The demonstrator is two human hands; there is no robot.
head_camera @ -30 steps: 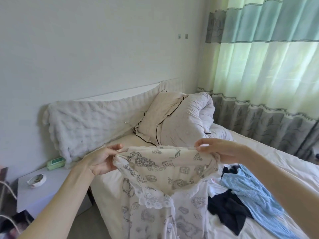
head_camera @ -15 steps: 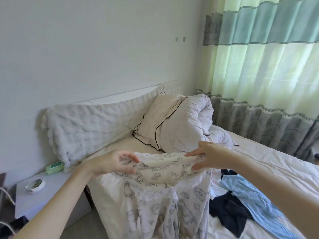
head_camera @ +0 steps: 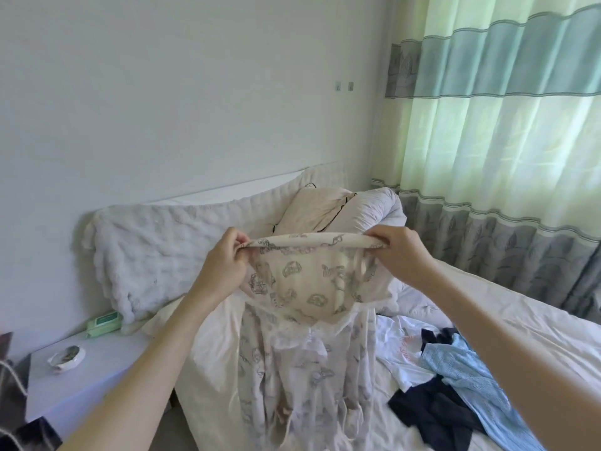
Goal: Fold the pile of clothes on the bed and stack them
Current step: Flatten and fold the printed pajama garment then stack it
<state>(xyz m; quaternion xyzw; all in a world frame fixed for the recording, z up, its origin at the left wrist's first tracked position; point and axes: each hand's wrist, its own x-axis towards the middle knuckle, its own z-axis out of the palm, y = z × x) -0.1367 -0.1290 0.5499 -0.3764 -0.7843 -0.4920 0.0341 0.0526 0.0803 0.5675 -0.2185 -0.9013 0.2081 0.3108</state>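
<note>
A cream garment (head_camera: pixel 302 320) with a grey print and lace trim hangs in front of me over the bed (head_camera: pixel 487 307). My left hand (head_camera: pixel 224 265) pinches its top edge on the left, and my right hand (head_camera: pixel 400 255) grips the same edge on the right. The edge is stretched taut between them and the rest drapes down. On the bed to the right lie a light blue garment (head_camera: pixel 471 379), a dark navy garment (head_camera: pixel 432 411) and a white one (head_camera: pixel 396 346) with pink print.
A beige pillow (head_camera: pixel 312 206) and a rolled white duvet (head_camera: pixel 374 206) lean at the headboard, beside a fluffy white blanket (head_camera: pixel 156 249). A bedside table (head_camera: pixel 81 372) on the left carries a green pack (head_camera: pixel 104 320) and a small dish (head_camera: pixel 66 354). Curtains (head_camera: pixel 504 157) cover the window.
Both hands have lifted the printed garment higher and pulled its top edge taut. The view has shifted slightly to the right.
</note>
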